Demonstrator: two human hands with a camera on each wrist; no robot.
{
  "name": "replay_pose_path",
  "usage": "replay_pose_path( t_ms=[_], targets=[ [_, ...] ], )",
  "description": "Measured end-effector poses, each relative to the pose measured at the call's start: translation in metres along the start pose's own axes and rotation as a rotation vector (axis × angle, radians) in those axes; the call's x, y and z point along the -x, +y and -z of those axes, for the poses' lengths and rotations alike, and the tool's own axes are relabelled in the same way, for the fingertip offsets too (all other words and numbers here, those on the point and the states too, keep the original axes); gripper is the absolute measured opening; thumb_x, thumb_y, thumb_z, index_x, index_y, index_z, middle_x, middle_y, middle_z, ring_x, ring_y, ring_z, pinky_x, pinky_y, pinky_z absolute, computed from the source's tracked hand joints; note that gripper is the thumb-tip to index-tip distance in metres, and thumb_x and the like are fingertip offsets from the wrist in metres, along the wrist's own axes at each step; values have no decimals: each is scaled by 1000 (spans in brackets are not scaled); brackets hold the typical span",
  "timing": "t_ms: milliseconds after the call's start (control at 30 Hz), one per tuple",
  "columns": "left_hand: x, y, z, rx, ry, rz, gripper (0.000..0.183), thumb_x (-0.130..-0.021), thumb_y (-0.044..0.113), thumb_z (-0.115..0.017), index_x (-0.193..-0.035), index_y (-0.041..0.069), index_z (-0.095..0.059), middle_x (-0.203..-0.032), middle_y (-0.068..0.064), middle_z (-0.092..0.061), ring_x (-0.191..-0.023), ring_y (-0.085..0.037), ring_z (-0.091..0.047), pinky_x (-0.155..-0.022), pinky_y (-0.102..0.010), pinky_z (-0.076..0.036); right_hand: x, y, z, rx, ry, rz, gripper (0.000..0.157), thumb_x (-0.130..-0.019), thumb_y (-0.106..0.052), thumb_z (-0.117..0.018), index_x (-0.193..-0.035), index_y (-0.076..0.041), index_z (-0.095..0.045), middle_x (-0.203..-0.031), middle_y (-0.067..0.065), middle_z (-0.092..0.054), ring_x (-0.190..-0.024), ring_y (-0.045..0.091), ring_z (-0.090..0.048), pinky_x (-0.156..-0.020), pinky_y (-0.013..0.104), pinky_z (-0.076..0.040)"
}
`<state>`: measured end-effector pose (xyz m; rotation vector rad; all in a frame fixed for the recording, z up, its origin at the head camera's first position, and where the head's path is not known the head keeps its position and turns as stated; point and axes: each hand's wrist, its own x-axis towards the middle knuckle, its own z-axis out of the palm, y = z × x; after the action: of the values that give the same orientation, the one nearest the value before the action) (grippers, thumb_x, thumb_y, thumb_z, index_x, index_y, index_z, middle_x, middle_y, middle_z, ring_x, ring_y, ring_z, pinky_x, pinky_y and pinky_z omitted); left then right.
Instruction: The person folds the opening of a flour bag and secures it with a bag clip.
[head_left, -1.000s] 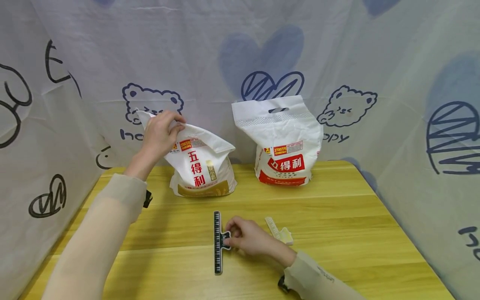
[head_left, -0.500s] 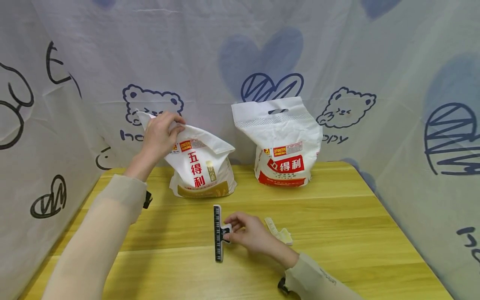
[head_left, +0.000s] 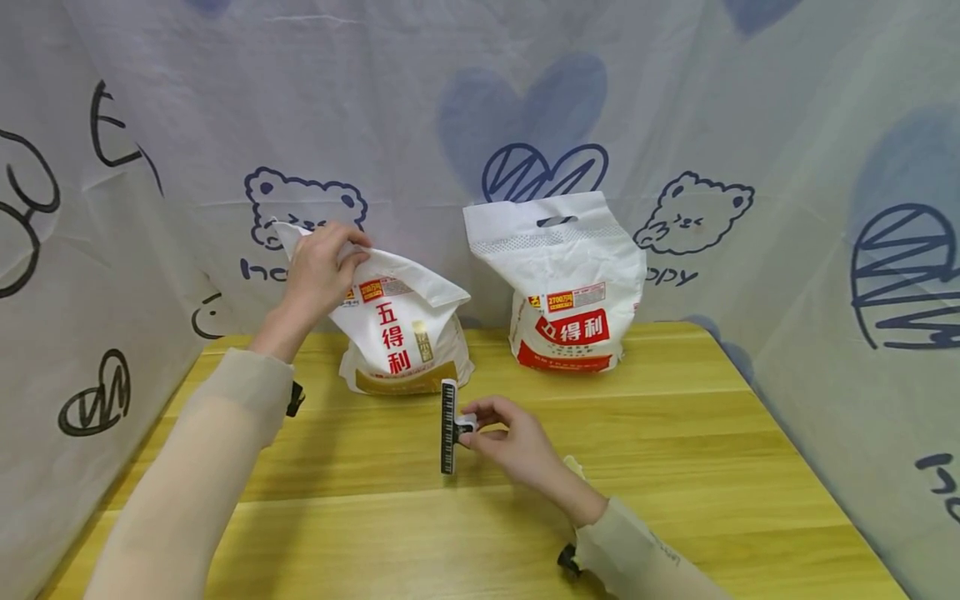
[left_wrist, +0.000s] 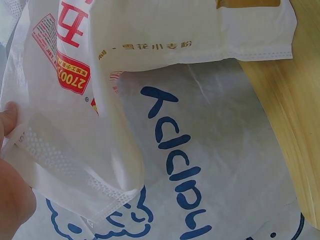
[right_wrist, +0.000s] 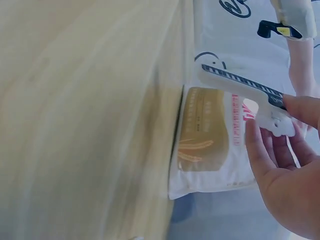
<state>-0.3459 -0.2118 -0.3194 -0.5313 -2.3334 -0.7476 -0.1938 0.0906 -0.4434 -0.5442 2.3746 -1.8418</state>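
A white flour bag (head_left: 401, 333) with red lettering and a gold band stands at the back left of the table. My left hand (head_left: 321, 265) grips its folded top edge at the upper left; in the left wrist view part of that hand (left_wrist: 12, 185) shows beside the bag's perforated top strip. Between the thumb and fingers of my right hand (head_left: 517, 437) is a clip (head_left: 448, 427) with a long bar patterned like piano keys. The clip is upright in front of the bag. Seen from the right wrist, the thumb lies on the clip's handle (right_wrist: 275, 122).
A second white flour bag (head_left: 573, 292), with a red band and a handle slot, stands to the right. A pale clip (head_left: 573, 467) on the wooden table (head_left: 675, 433) is mostly hidden behind my right wrist. A printed curtain (head_left: 420, 100) surrounds the table.
My right hand has lifted the piano-key clip off the table and moved it forward, towards the left bag, turning it more upright. My left hand has stayed on the bag's top.
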Motion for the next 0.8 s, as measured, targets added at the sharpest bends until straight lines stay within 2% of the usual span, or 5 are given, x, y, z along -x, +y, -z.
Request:
replay_pose_path(
  t_ms=[367,567,800],
  targets=[
    [1,-2,-1,-4,3,-3,13,-97,1,-70,-110,3,-68,-111,-16,-70,-110,-36,-62,-110,-57,-40,-16,-18,12,-66,135,154,34,-89,4,-78,-122,3,-69,-113,18,-69,-104,24,-66,-89,37,-62],
    [1,-1,-1,-4,3,-6,13,-97,0,-69,-110,3,-68,-112,-17,-70,-111,-37,-62,-113,-57,-38,-25,-29,21,-27,198,237,35,-89,3,-78,-123,3,-69,-114,19,-70,-106,30,-67,-87,36,-62],
    [1,0,0,-8,4,-17,13,-97,0,-70,-110,3,-68,-112,-16,-70,-111,-36,-63,-113,-57,-38,-39,-39,28,-3,255,291,36,-90,3,-78,-124,3,-68,-115,18,-71,-106,28,-68,-89,37,-62]
  ],
)
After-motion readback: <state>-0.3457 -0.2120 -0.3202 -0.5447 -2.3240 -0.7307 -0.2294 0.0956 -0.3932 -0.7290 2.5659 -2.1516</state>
